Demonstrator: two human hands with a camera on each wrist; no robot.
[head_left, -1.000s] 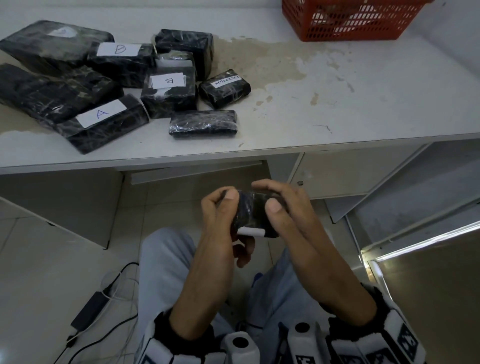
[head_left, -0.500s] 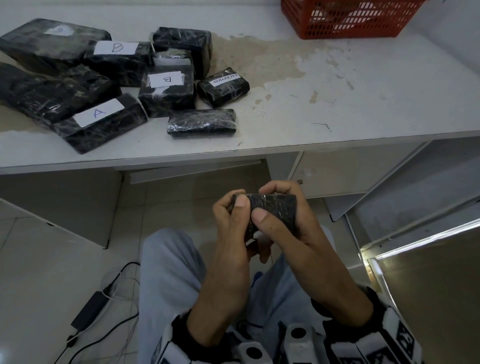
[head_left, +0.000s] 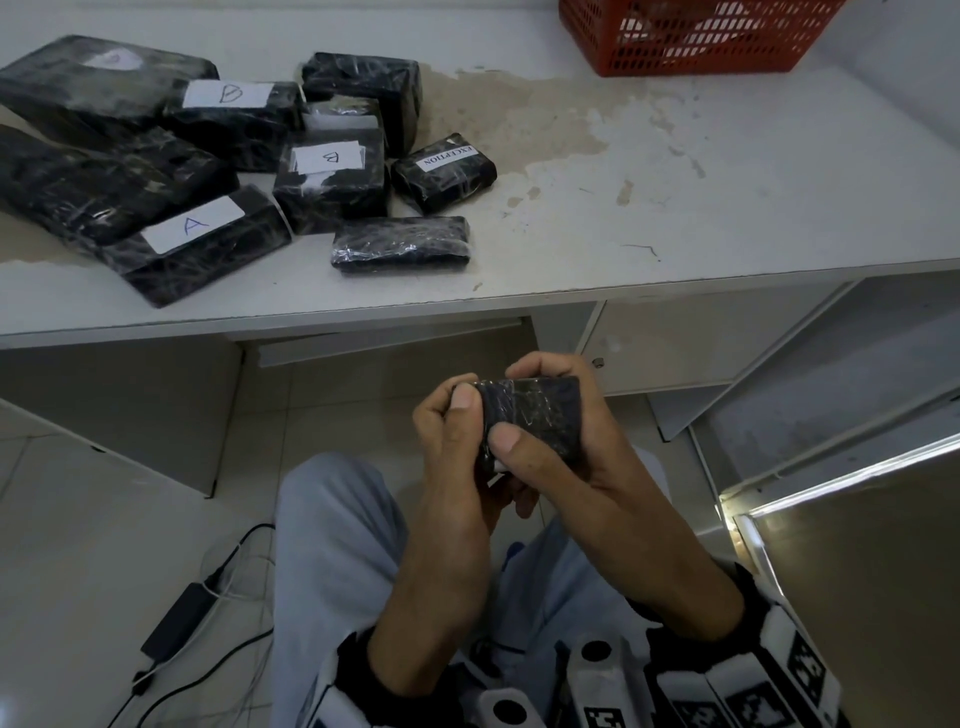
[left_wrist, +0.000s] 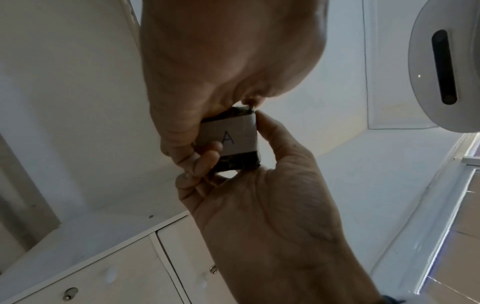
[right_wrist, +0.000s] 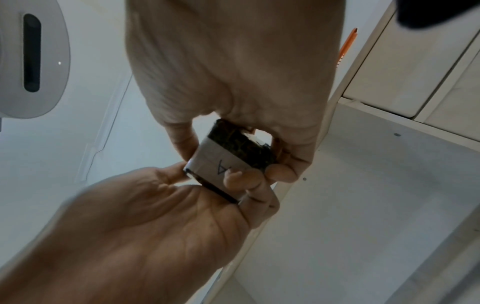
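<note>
A small black film-wrapped package (head_left: 537, 415) is held below the table edge, over my lap. My left hand (head_left: 460, 413) grips its left end, thumb on top and fingers underneath. My right hand (head_left: 519, 441) grips its right side, thumb on the near edge and fingers curled over the far edge. The black top faces me in the head view. Both wrist views show a white label marked "A" (left_wrist: 228, 137) on the underside (right_wrist: 221, 164), partly covered by fingertips.
Several black wrapped packages (head_left: 208, 171) lie on the left of the white table (head_left: 675, 208), some labelled "A" (head_left: 192, 224), "B" (head_left: 228, 93) and "EXCEPTION" (head_left: 447, 156). A red basket (head_left: 691, 36) stands at the back right. A power adapter (head_left: 179, 618) and cables lie on the floor at left. A cabinet door (head_left: 831, 364) stands open at right.
Both hands turned the small package and raised it slightly. Its white label went from the near side to the underside, and the black face now points up.
</note>
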